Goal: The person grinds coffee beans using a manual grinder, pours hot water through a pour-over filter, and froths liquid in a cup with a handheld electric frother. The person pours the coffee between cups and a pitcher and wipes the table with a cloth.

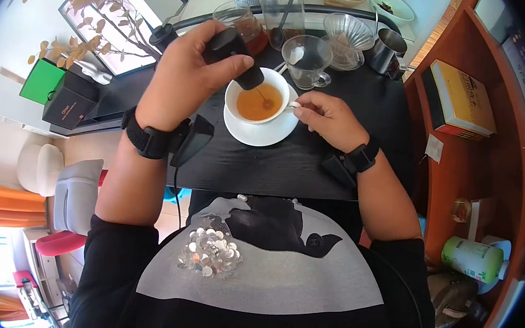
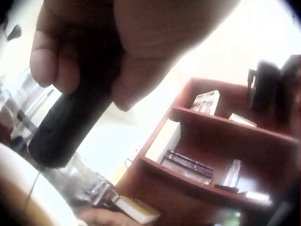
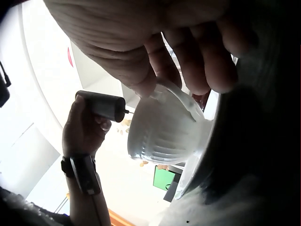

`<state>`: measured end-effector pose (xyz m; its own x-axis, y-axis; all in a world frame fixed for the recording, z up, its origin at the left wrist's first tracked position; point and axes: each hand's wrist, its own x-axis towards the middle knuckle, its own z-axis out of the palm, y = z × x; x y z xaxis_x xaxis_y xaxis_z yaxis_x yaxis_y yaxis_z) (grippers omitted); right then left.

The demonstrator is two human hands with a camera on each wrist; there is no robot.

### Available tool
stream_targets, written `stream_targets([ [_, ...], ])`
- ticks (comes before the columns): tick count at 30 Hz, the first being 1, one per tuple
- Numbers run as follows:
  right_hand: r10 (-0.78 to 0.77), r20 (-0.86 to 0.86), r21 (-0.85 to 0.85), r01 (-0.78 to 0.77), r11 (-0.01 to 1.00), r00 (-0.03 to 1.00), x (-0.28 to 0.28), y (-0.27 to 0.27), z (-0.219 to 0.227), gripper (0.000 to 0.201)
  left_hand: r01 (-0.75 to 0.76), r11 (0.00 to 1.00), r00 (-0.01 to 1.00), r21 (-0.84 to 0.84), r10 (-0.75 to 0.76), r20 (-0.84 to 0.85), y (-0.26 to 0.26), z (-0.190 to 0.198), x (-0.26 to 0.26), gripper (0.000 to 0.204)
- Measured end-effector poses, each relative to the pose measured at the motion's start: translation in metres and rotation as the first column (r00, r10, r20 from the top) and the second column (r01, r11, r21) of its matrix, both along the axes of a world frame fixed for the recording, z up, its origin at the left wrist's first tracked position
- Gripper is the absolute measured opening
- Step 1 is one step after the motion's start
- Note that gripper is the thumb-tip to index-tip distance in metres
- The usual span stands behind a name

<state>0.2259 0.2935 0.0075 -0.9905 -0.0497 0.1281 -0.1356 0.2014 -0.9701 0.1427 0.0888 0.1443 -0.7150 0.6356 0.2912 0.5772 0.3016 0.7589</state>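
My left hand (image 1: 183, 71) grips a black handheld frother (image 1: 249, 76), tilted downward over the white teacup (image 1: 231, 105). The frother's thin shaft (image 1: 262, 93) reaches into the amber liquid (image 1: 247, 107), where its whisk end shows as a darker spot. With thumb and fingers my right hand (image 1: 337, 122) pinches the handle of the cup, seen from the side in the right wrist view as a fluted white wall (image 3: 164, 125). Under the cup lies a white saucer (image 1: 258, 138) on the black table (image 1: 243, 171). The left wrist view shows the frother body (image 2: 66, 127) close above the cup rim.
Behind the cup stand a glass cup (image 1: 306, 73) with a handle, a ribbed glass dripper (image 1: 349, 36), a metal pitcher (image 1: 387, 53) and a glass pot (image 1: 235, 16) of reddish liquid. A wooden shelf (image 1: 483, 166) with books borders the right side. A dried plant (image 1: 94, 12) is at the left.
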Motion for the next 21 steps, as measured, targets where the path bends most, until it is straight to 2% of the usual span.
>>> stream_targets([
  [4, 0.015, 0.1, -0.089, -0.006, 0.996, 0.995, 0.002, 0.001, 0.004, 0.021, 0.044, 0.997, 0.998, 0.058, -0.047, 0.041, 0.001, -0.005, 0.005, 0.026],
  [6, 0.044, 0.197, -0.145, -0.015, 0.989, 0.979, 0.002, 0.003, 0.003, 0.023, -0.017, 1.0, 0.996, 0.012, 0.015, 0.083, -0.006, -0.001, 0.007, 0.026],
  [7, 0.039, 0.195, -0.151, -0.009, 0.989, 0.98, 0.002, 0.003, 0.003, 0.023, -0.011, 1.0, 0.997, 0.006, 0.01, 0.082, -0.009, 0.0, 0.005, 0.026],
  [9, 0.072, 0.189, -0.176, -0.039, 0.984, 0.979, 0.001, 0.002, 0.002, 0.024, -0.068, 0.998, 0.996, -0.016, 0.068, -0.056, -0.016, 0.002, 0.001, 0.025],
  [14, 0.111, 0.188, -0.188, -0.075, 0.979, 0.976, 0.0, 0.001, 0.0, 0.026, -0.055, 0.99, 0.994, 0.133, 0.067, -0.085, 0.003, -0.004, 0.009, 0.022],
  [17, 0.112, 0.19, -0.211, -0.071, 0.975, 0.975, 0.0, 0.002, -0.001, 0.026, -0.005, 0.982, 1.0, 0.189, 0.003, 0.007, 0.006, -0.011, 0.015, 0.021],
  [18, 0.116, 0.187, -0.227, -0.072, 0.971, 0.976, 0.0, 0.003, -0.002, 0.024, -0.028, 0.991, 0.999, 0.129, 0.033, -0.037, 0.001, -0.009, 0.013, 0.021],
  [21, 0.125, 0.192, -0.194, -0.087, 0.977, 0.973, 0.001, 0.003, -0.002, 0.028, -0.02, 0.994, 1.0, 0.108, 0.019, 0.009, -0.01, 0.002, 0.011, 0.02],
])
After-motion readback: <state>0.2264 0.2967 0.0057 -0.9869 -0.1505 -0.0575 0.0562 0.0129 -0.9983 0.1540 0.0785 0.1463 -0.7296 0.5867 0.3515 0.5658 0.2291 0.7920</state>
